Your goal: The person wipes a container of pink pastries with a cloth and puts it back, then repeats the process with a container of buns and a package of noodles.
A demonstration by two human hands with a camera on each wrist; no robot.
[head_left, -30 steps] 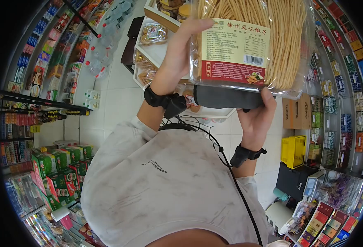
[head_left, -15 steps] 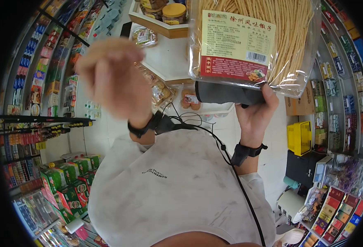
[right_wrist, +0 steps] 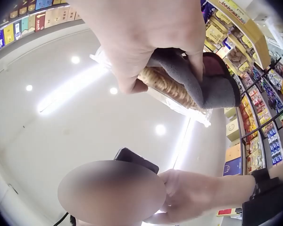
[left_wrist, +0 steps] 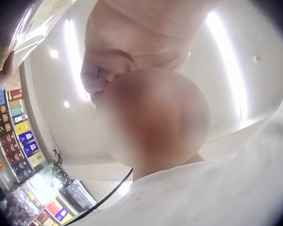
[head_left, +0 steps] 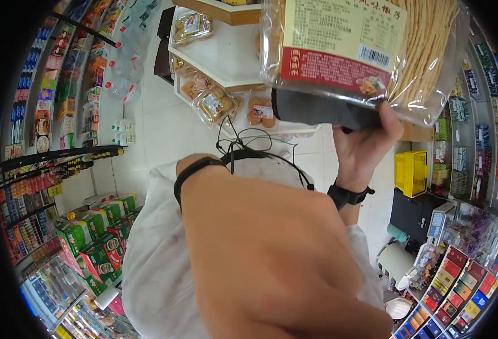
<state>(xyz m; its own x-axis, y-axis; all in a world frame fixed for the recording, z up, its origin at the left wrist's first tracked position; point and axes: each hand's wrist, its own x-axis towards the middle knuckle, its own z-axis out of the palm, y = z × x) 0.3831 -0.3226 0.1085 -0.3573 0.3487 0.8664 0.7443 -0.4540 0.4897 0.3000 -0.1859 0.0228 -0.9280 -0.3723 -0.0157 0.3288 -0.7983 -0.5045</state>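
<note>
Clamped in the grip of the right hand are two things at once: a clear packet of thin golden sticks, with a cream and red label facing the head camera, and a dark grey pouch pressed flat against the packet's lower edge. The thumb lies over the pouch and the fingers curl behind it. The right wrist view shows the same hold from below, with the pouch folded between thumb and fingers. The packet is raised in the air, above a white display stand that carries small wrapped pastries along its near edge.

Close to the head camera, the left hand fills the lower middle of the view, blurred. Whether its grip is clenched or released I cannot tell. A black strap circles its wrist.

Farther out, a yellow basket stands on the floor to the right and green boxes are stacked to the left.
</note>
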